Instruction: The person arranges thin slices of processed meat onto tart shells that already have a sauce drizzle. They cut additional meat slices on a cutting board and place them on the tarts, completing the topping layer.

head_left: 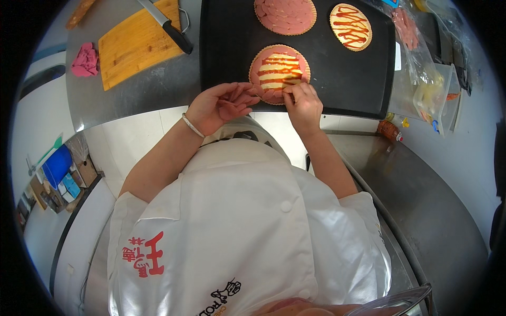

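Before me on the black baking tray [226, 47] lies a round pizza base [279, 71] with a crimped rim. Red sauce stripes cross its pale middle, and overlapping pink ham slices ring its edge. My left hand [205, 109], palm turned up and fingers curled, holds several loose ham slices [230, 109] beside the near left rim. At the near right rim my right hand [305, 107] is pinched on a ham slice, mostly hidden under the fingertips. Farther back sits a pizza base [284, 16] fully covered with ham. Another base [351, 27], right of it, bears only pale topping and red zigzag sauce.
To the left, a knife [171, 31] with a black handle rests across a wooden cutting board [137, 47]. A crumpled pink cloth [85, 60] lies beside the board. Right of the tray are clear plastic bags [429, 87] and a bottle of reddish-brown contents [389, 130].
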